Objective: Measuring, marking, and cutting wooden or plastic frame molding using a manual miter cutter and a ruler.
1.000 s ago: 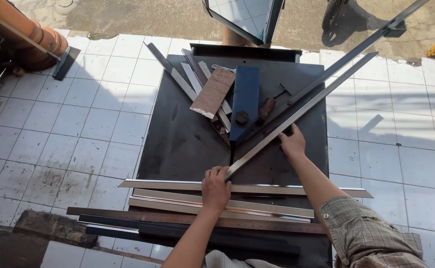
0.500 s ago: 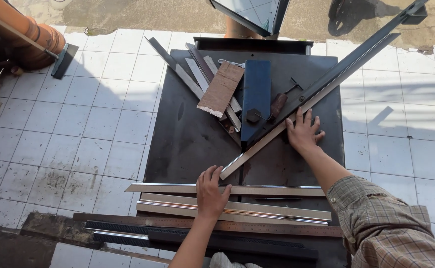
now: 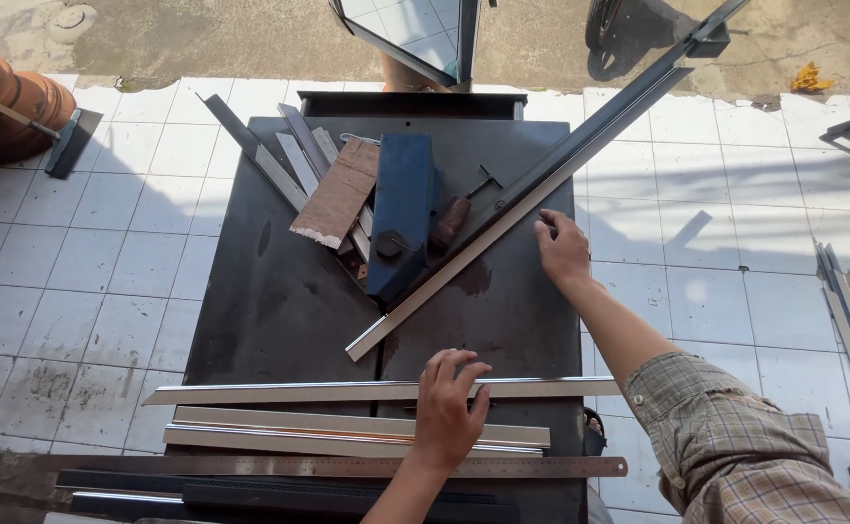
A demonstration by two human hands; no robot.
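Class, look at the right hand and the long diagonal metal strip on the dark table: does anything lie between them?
Nothing visible does. The right hand lies beside the long metal strip, its fingers at the strip's edge; the hammer and blue block lie on the strip's far side.

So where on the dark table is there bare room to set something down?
Bare: the table's left-middle, between the wooden board and the near profile; also a patch between the hands, right and left. Crowded: the far middle around the blue block, and the near edge's stacked strips.

The bench (image 3: pixel 279 311) is black, the long aluminium strips (image 3: pixel 367 391) silver, and the block (image 3: pixel 401 218) dark blue. The board (image 3: pixel 340 192) is rusty brown, the sleeve (image 3: pixel 735 456) plaid grey-brown, the floor tiles (image 3: pixel 76 262) white.
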